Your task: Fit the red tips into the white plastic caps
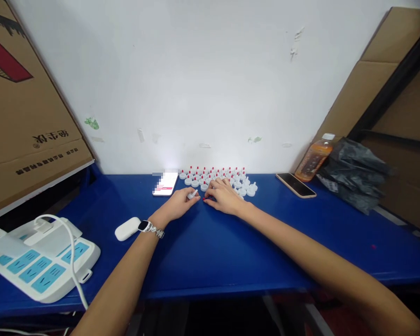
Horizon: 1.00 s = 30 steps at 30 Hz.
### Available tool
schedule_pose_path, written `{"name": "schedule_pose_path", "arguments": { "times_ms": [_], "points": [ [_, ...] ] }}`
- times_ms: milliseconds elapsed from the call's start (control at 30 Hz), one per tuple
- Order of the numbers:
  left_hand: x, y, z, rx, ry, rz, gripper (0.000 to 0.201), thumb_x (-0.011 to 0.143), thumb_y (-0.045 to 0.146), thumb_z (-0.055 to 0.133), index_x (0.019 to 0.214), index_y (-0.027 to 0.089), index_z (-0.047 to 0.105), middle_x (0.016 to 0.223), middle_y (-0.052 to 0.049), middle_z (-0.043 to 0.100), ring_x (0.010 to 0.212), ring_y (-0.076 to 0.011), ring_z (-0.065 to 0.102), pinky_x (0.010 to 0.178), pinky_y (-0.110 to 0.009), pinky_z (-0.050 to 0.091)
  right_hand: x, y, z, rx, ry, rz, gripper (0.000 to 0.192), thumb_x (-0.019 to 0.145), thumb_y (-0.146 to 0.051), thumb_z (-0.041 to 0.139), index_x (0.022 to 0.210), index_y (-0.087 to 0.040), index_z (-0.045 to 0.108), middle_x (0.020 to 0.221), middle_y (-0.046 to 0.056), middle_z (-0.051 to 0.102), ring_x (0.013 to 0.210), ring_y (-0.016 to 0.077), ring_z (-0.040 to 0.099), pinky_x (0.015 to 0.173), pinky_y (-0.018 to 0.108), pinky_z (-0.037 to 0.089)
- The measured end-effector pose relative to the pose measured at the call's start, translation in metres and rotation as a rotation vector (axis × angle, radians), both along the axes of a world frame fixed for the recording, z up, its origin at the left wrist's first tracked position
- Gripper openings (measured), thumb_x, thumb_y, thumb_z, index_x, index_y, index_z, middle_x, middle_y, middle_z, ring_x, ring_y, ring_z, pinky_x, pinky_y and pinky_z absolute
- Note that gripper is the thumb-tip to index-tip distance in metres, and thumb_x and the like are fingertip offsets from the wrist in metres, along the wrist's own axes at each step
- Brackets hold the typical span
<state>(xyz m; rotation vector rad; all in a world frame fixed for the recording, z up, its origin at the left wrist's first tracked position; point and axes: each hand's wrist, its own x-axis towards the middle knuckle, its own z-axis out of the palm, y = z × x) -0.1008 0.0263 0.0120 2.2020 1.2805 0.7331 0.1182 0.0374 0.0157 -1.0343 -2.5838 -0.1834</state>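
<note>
My left hand (179, 203) is closed around a white nozzle cap (192, 194), its pointed spout sticking out past the fingers. Close beside it, my right hand (225, 196) pinches a small red tip (204, 199) between thumb and finger, just above the blue tabletop. Behind both hands, rows of white nozzle caps with red tips (195, 182) stand upright near the wall. White nozzle caps without red tips (251, 187) lie in a loose group to the right of my right hand, some of them hidden by it. A watch (150, 227) is on my left wrist.
A lit phone (165, 183) lies left of the caps, and a white rounded case (127, 228) sits nearer. At left is a power strip (38, 268) with a cable. To the right are a dark phone (296, 185), a drink bottle (314, 158) and a black plastic bag (353, 172).
</note>
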Motion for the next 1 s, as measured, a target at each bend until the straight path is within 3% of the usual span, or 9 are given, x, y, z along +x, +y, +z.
{"name": "schedule_pose_path", "arguments": {
  "times_ms": [367, 533, 667, 800, 1000],
  "points": [
    [-0.002, 0.003, -0.002, -0.001, 0.024, 0.001, 0.034, 0.091, 0.048, 0.050, 0.094, 0.018, 0.063, 0.076, 0.000, 0.062, 0.066, -0.0154, 0.053, 0.060, -0.027, 0.038, -0.015, 0.005, -0.001, -0.019, 0.011, -0.016, 0.016, 0.091, -0.030, 0.058, 0.086, -0.017, 0.065, 0.090, 0.007, 0.063, 0.093, 0.0221, 0.049, 0.088, 0.037, 0.029],
    [-0.001, 0.001, 0.001, -0.005, 0.018, -0.003, 0.034, 0.092, 0.048, 0.048, 0.094, 0.017, 0.063, 0.076, 0.000, 0.061, 0.066, -0.0152, 0.052, 0.061, -0.027, 0.037, -0.013, 0.005, 0.001, -0.058, 0.128, -0.041, 0.010, 0.085, -0.026, 0.061, 0.081, -0.017, 0.062, 0.081, 0.004, 0.065, 0.087, 0.0202, 0.052, 0.087, 0.036, 0.030],
    [0.001, -0.001, 0.003, -0.003, 0.015, -0.013, 0.037, 0.093, 0.050, 0.047, 0.094, 0.017, 0.063, 0.080, -0.001, 0.063, 0.068, -0.0157, 0.054, 0.062, -0.028, 0.038, -0.002, -0.002, 0.004, -0.176, 0.367, -0.052, 0.010, 0.086, -0.024, 0.059, 0.080, -0.018, 0.064, 0.076, 0.002, 0.067, 0.080, 0.0174, 0.056, 0.082, 0.034, 0.035],
    [0.011, -0.006, 0.003, 0.011, 0.012, -0.039, 0.038, 0.094, 0.052, 0.046, 0.098, 0.018, 0.063, 0.088, -0.003, 0.065, 0.073, -0.0168, 0.057, 0.066, -0.029, 0.040, 0.011, -0.013, 0.004, -0.389, 0.739, -0.040, 0.015, 0.087, -0.029, 0.059, 0.084, -0.017, 0.068, 0.080, 0.003, 0.071, 0.072, 0.0152, 0.061, 0.068, 0.029, 0.041],
    [0.037, -0.022, 0.002, 0.075, -0.026, -0.099, 0.038, 0.099, 0.050, 0.039, 0.102, 0.019, 0.062, 0.096, -0.005, 0.065, 0.081, -0.0178, 0.058, 0.073, -0.030, 0.042, 0.022, -0.018, -0.004, -0.749, 1.259, 0.027, 0.030, 0.073, -0.042, 0.076, 0.088, -0.016, 0.070, 0.085, 0.007, 0.076, 0.070, 0.0166, 0.068, 0.067, 0.030, 0.050]
  ]
}}
